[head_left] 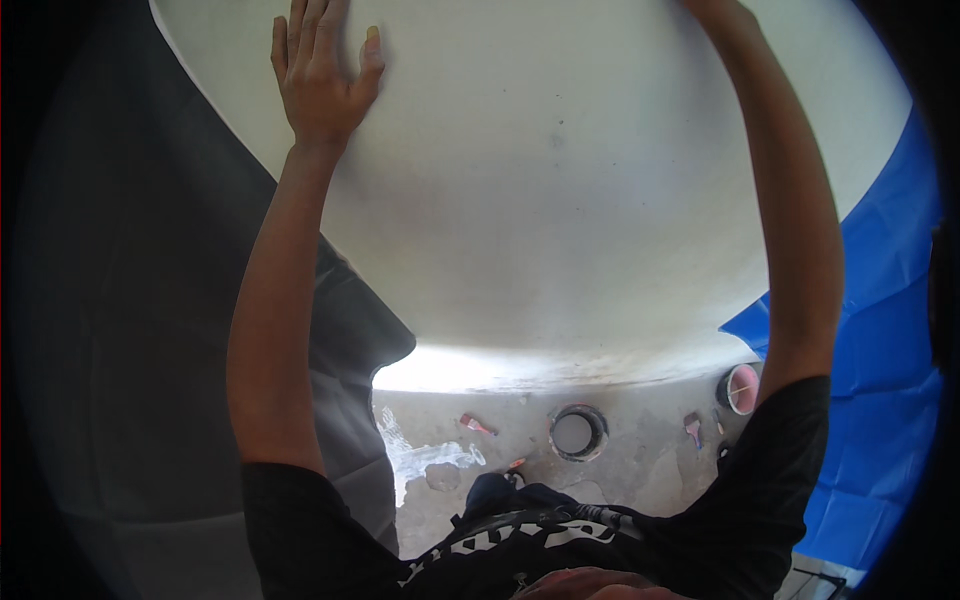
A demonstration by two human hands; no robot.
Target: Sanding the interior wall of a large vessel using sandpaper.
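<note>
My left hand (325,75) lies flat on a broad off-white wall-like surface (540,200), fingers pointing up and thumb spread to the side. Nothing is held in it, and its fingertips are cut off by the upper edge. My right arm (790,200) reaches up along the right part of the same surface. The right hand itself is beyond the upper edge, so its fingers and anything in them are hidden. A few small dark specks mark the pale surface between my arms.
A dark grey sheet (130,300) hangs at left, a blue sheet (880,400) at right. On the grey floor (640,440) are a dark-rimmed round bucket (578,433), two paintbrushes (478,425) and a container with pink inside (742,389). White smears (425,458) mark the floor.
</note>
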